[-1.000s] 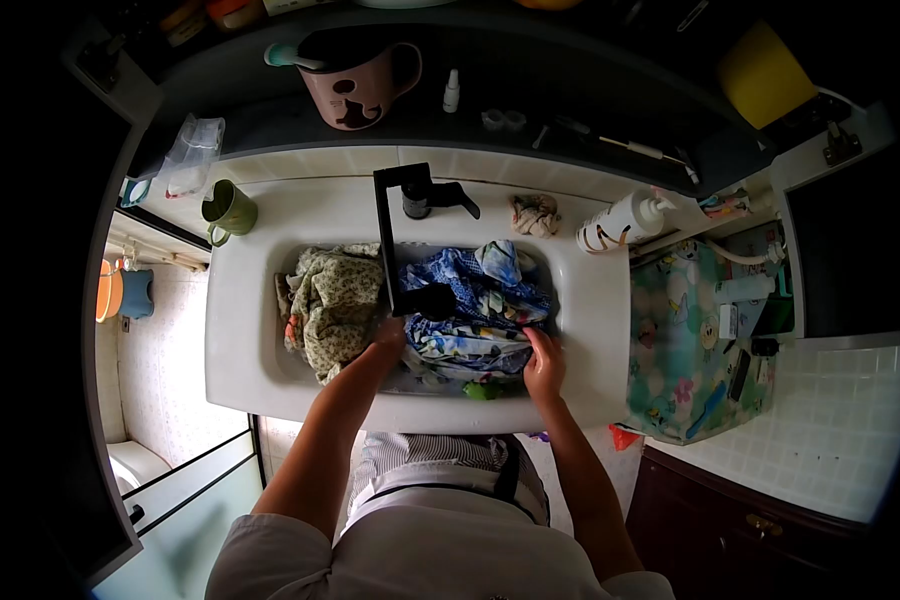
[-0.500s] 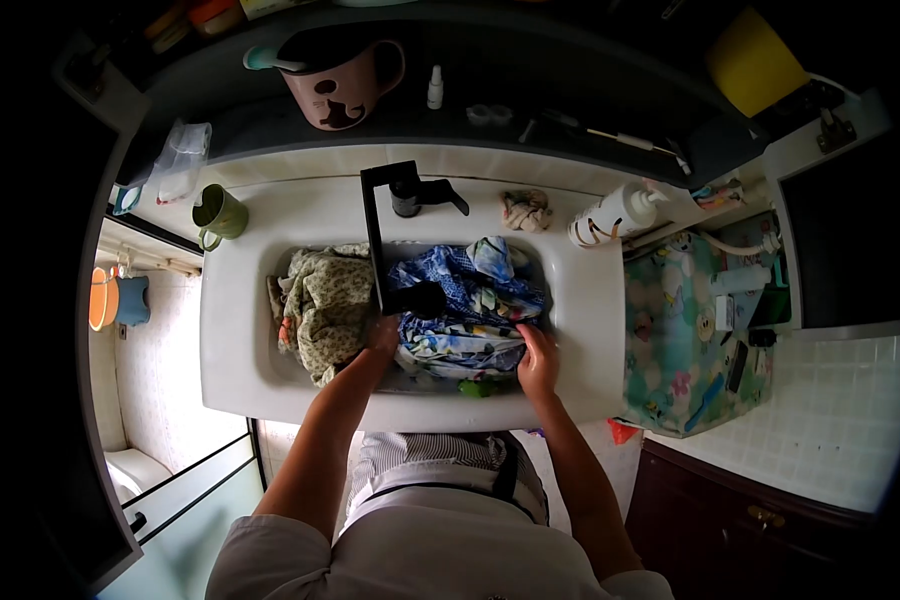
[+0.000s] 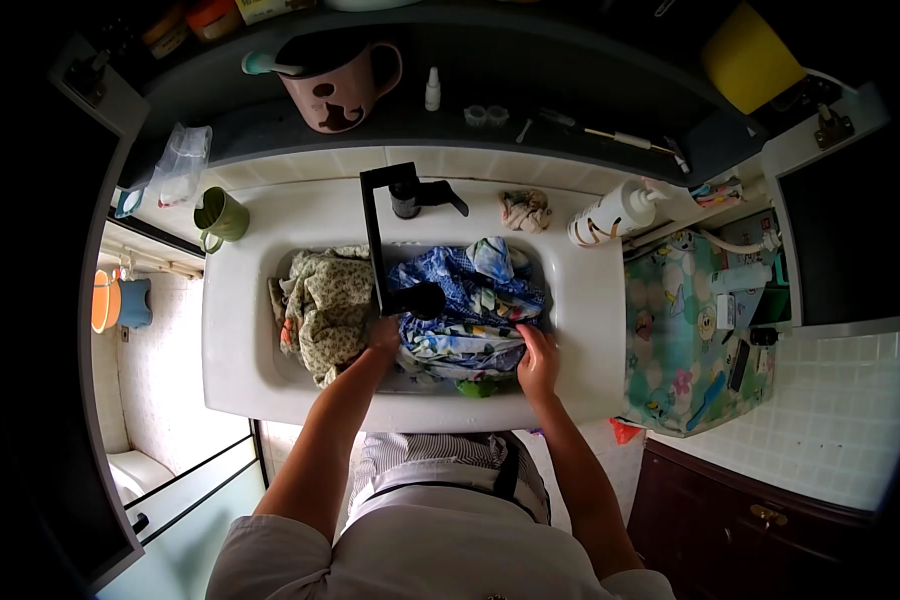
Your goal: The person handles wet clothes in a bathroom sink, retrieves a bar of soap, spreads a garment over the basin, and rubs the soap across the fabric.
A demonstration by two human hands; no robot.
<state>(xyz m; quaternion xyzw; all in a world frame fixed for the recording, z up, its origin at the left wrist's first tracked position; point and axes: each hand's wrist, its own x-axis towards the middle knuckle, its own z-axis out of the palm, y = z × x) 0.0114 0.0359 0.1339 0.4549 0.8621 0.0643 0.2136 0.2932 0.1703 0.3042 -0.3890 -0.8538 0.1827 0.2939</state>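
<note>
Lying in the right part of one white sink [image 3: 592, 345], a single blue floral cloth [image 3: 475, 305] sits bunched between our two hands. In the same basin we count one olive patterned cloth [image 3: 330, 310], heaped to the left, and one small green item [image 3: 477, 388] at the near edge, just below the blue cloth. Our right hand [image 3: 537, 360] touches the blue cloth's right end, its foremost fingertip over the fabric; the lower fingers are hidden, so we cannot tell whether they grasp it. Our left hand [image 3: 382, 335] reaches in between the two cloths, its fingers hidden, so we cannot tell how far open they are or whether they grip anything. One black faucet [image 3: 373, 230] stands at the back, its spout above the blue cloth's left side. Around the basin, on the sink's ledge, we find one green mug [image 3: 222, 215] at the left, its contents unclear to us, one crumpled cloth [image 3: 525, 210] behind, and one white pump bottle [image 3: 610, 215] at the right. Above, one dark shelf [image 3: 270, 128] bears one pink mug [image 3: 335, 105] with a teal-ended object [image 3: 260, 63] leaning out, and one small white bottle [image 3: 432, 90].
</note>
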